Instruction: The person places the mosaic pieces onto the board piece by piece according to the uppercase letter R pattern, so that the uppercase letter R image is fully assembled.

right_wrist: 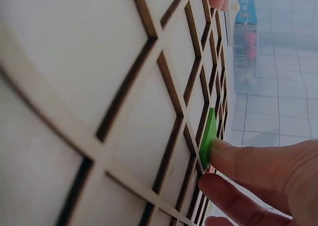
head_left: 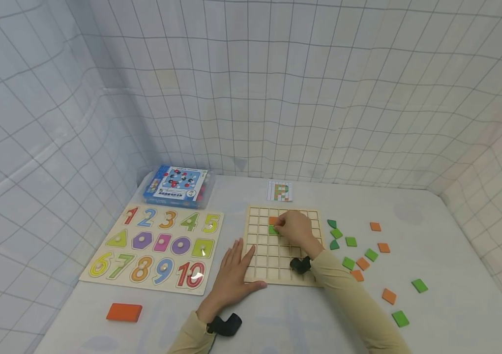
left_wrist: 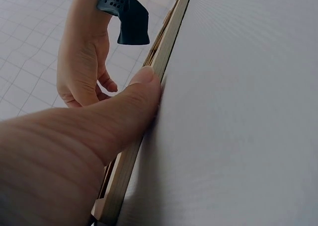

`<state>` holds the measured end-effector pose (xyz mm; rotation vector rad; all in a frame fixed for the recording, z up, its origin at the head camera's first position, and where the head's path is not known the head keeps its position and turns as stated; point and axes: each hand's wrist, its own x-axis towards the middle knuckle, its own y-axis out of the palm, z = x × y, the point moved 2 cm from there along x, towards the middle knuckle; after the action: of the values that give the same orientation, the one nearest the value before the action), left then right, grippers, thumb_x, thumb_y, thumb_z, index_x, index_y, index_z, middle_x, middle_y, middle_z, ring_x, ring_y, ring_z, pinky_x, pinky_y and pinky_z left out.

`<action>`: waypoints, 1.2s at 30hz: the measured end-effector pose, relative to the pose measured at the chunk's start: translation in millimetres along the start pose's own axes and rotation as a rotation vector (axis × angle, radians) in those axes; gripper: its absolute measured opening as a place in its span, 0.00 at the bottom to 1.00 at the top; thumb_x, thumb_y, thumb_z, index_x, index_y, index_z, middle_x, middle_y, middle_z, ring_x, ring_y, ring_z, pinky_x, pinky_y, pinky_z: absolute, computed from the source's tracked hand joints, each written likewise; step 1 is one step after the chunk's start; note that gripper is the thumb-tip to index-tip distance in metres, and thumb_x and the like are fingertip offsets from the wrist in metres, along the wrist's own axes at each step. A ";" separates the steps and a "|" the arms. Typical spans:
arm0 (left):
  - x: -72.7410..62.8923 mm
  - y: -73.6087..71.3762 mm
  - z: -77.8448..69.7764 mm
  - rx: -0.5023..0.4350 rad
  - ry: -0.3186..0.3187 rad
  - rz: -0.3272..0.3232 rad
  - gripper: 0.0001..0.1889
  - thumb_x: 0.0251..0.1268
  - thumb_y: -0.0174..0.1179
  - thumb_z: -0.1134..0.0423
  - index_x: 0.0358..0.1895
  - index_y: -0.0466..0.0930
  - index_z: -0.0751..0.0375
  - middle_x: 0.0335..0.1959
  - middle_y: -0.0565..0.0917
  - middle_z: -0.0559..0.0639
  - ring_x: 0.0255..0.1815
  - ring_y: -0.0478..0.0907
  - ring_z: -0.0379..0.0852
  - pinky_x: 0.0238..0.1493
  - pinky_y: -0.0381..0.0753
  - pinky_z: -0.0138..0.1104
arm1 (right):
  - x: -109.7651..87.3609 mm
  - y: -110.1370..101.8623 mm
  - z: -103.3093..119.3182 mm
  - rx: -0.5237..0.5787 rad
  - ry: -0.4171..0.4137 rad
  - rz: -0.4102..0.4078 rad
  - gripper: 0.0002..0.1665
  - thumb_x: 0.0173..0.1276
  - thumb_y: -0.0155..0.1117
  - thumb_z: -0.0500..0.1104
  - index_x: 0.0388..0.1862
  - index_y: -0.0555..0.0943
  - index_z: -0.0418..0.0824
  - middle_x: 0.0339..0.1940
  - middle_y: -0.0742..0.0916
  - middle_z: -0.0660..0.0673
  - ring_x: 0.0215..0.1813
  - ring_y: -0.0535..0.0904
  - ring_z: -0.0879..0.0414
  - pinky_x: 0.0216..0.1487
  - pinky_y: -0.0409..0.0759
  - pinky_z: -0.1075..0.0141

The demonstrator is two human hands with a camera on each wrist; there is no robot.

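Observation:
A wooden grid board [head_left: 273, 260] lies at the middle of the table. My right hand [head_left: 295, 227] reaches over it and pinches a green square tile [right_wrist: 207, 139] with thumb and index fingertip, close over a cell. In the head view the green tile [head_left: 273, 230] is partly covered by those fingers. Just beyond it an orange square tile [head_left: 273, 221] lies on the grid. My left hand [head_left: 231, 275] rests at the board's near left corner, fingers stretched along the left side. Its thumb [left_wrist: 141, 94] presses against the near edge.
Loose green tiles [head_left: 351, 241] and orange tiles [head_left: 383, 248] lie scattered right of the board. A pattern card [head_left: 280, 191] lies behind it. On the left are a number puzzle [head_left: 151, 246], a blue box [head_left: 177, 186] and an orange block [head_left: 124, 312].

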<state>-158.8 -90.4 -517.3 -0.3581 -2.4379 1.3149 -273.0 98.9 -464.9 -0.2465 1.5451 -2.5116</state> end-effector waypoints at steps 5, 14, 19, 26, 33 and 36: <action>0.0 -0.3 -0.5 -0.002 0.003 -0.006 0.49 0.51 0.64 0.36 0.72 0.59 0.63 0.74 0.47 0.68 0.74 0.39 0.60 0.71 0.40 0.49 | -0.5 0.0 -1.9 0.005 -0.018 0.022 0.06 0.61 0.70 0.47 0.27 0.87 0.47 0.25 0.85 0.55 0.24 0.75 0.62 0.22 0.73 0.68; 0.2 -0.8 -0.7 0.007 0.002 -0.005 0.49 0.51 0.63 0.35 0.71 0.59 0.63 0.74 0.48 0.68 0.74 0.40 0.60 0.71 0.40 0.50 | -3.1 -2.8 -8.9 0.054 -0.140 0.049 0.07 0.64 0.67 0.46 0.32 0.88 0.45 0.32 0.87 0.52 0.32 0.80 0.60 0.34 0.78 0.64; -0.3 -1.7 -1.5 0.002 0.001 0.001 0.49 0.51 0.64 0.36 0.72 0.59 0.63 0.73 0.47 0.68 0.74 0.39 0.60 0.71 0.40 0.50 | -6.3 -7.3 -14.5 0.090 -0.242 0.073 0.09 0.65 0.66 0.44 0.39 0.88 0.42 0.35 0.87 0.50 0.35 0.80 0.58 0.37 0.79 0.61; -0.4 -0.9 -1.5 0.001 0.001 0.000 0.49 0.51 0.64 0.37 0.71 0.59 0.64 0.73 0.48 0.69 0.74 0.40 0.60 0.71 0.40 0.49 | -8.9 -19.1 -37.4 0.154 -0.291 -0.022 0.13 0.67 0.64 0.44 0.45 0.86 0.39 0.36 0.86 0.48 0.37 0.78 0.54 0.43 0.77 0.55; 0.0 -0.7 -1.4 -0.001 -0.003 0.000 0.49 0.51 0.64 0.37 0.71 0.59 0.64 0.74 0.47 0.68 0.74 0.39 0.60 0.71 0.40 0.49 | -16.2 -46.7 -67.3 0.142 -0.205 -0.255 0.17 0.65 0.65 0.44 0.49 0.83 0.34 0.38 0.86 0.40 0.39 0.77 0.46 0.39 0.76 0.53; 0.0 -0.5 -0.4 -0.002 -0.003 -0.001 0.50 0.51 0.64 0.36 0.71 0.59 0.64 0.74 0.47 0.68 0.74 0.39 0.60 0.71 0.40 0.49 | -18.7 -57.4 -82.9 0.106 -0.173 -0.349 0.19 0.65 0.66 0.44 0.50 0.82 0.33 0.39 0.85 0.37 0.38 0.77 0.43 0.37 0.76 0.51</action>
<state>-158.8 -90.3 -516.7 -0.3558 -2.4417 1.3131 -278.2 200.4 -451.4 -0.7560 1.3982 -2.7285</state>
